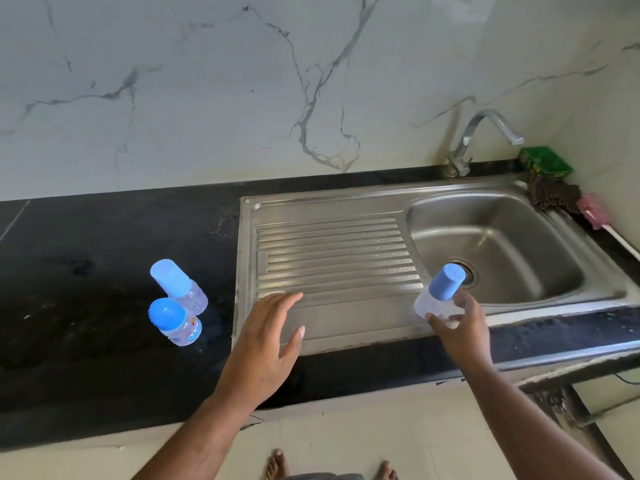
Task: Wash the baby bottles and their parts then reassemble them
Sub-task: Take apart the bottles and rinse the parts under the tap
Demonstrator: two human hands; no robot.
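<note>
Leftmost, two small clear bottles are standing on the dark counter (pixel 86 271), near its front edge and just left of the sink's rim. The rear bottle (pixel 178 285) and the front bottle (pixel 176 322) are touching or nearly so, and both are wearing their blue caps. They are probably being kept together outside the wet area until their turn comes. Next, the left hand (pixel 266 337) is hovering over the front left corner of the draining board (pixel 332 251), fingers straight and spread, gripping nothing; it is likely getting ready to twist off a cap. Further right, the right hand (pixel 457 327) is holding the third bottle (pixel 440 292) above the sink's front edge, where the board is meeting the basin (pixel 512 237). Its fingers and thumb are curling round the clear body, so the blue cap is pointing up and away, free for the other hand. At the back right corner the tap (pixel 481 140) is not visibly running, and a green pad (pixel 545 161), a dark scourer (pixel 554 197) and a pink brush (pixel 592 211) are lying beside it, handy for scrubbing.
</note>
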